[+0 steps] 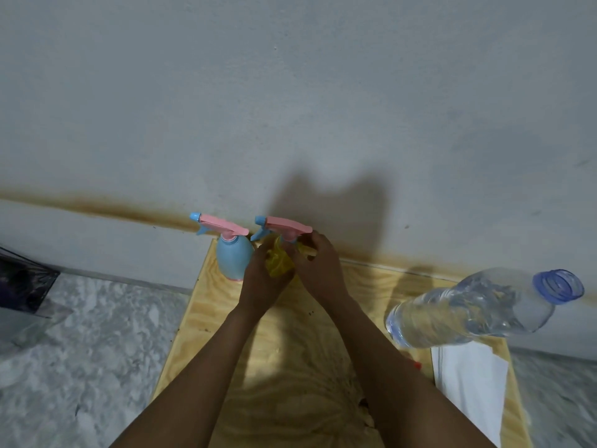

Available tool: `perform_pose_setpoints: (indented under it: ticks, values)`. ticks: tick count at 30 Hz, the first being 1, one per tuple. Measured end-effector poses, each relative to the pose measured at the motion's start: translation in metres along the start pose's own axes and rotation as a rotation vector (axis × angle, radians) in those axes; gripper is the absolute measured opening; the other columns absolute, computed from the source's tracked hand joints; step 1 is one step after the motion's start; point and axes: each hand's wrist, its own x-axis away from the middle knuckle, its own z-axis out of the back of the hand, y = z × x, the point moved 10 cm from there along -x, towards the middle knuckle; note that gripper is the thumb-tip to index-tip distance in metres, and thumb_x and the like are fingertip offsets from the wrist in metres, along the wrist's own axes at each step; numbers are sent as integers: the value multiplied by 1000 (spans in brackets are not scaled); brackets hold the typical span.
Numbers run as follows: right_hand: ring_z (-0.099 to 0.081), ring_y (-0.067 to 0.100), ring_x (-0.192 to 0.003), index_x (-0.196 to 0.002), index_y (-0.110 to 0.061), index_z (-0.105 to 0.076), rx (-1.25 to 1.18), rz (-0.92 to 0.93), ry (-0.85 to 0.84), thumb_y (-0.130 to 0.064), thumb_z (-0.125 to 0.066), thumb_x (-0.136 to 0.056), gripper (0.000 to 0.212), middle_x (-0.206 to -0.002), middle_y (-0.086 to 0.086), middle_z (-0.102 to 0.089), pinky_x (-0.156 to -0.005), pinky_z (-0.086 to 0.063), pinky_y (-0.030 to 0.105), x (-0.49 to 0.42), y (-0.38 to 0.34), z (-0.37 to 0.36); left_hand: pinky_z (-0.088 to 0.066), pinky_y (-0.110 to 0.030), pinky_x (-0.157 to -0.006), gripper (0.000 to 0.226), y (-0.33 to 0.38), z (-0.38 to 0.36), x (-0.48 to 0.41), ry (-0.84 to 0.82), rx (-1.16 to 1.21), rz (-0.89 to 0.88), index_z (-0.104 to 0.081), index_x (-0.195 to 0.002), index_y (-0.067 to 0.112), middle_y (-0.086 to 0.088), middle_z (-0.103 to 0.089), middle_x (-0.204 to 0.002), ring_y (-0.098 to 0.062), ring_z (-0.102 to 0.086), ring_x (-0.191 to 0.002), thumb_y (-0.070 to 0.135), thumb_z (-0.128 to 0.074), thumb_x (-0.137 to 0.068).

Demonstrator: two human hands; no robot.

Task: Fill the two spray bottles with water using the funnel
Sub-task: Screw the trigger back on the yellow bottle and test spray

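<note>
Two spray bottles stand at the far end of a plywood board [361, 286], against the wall. The blue spray bottle [233, 257] with a pink and blue trigger head stands upright on the left, untouched. Just right of it is the yellow spray bottle [278, 265], also with a pink trigger head [284, 225]. My left hand [263, 279] wraps around the yellow body. My right hand [318, 263] grips its neck just under the trigger head. An uncapped clear water bottle [478, 307] stands on the board at the right. No funnel is visible.
A white folded cloth [470, 383] lies on the board's right side, with a small red object [416, 365] beside it. A grey wall rises right behind the bottles. Marbled floor surrounds the board, and a dark object [22, 282] sits at the far left.
</note>
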Motion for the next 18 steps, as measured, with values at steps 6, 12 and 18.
perform_pose_setpoints:
  ticks: [6,12,18]
  values:
    - [-61,12,-104,-120,-25,-62,34,11,-25,-57,-61,-87,46,-113,-5,-63,-89,-54,41,2,-4,0,-54,-42,-96,76,-1,-2,3,-21,-3,50,-45,-140,24,2,-63,-127,-16,-61,-115,28,-83,-75]
    - [-62,16,-108,-124,-20,-63,89,58,-93,-42,-62,-92,39,-118,0,-66,-92,-52,41,7,-13,3,-53,-43,-97,75,0,-2,5,-27,-67,82,-42,-141,24,1,-61,-130,-19,-58,-119,31,-80,-78]
    - [-65,4,-102,-121,-19,-65,66,86,-92,-28,-65,-93,29,-114,-9,-67,-92,-54,33,51,-23,44,-41,-28,-88,78,13,3,15,-12,-34,108,-42,-139,12,5,-51,-124,-14,-52,-114,18,-85,-74]
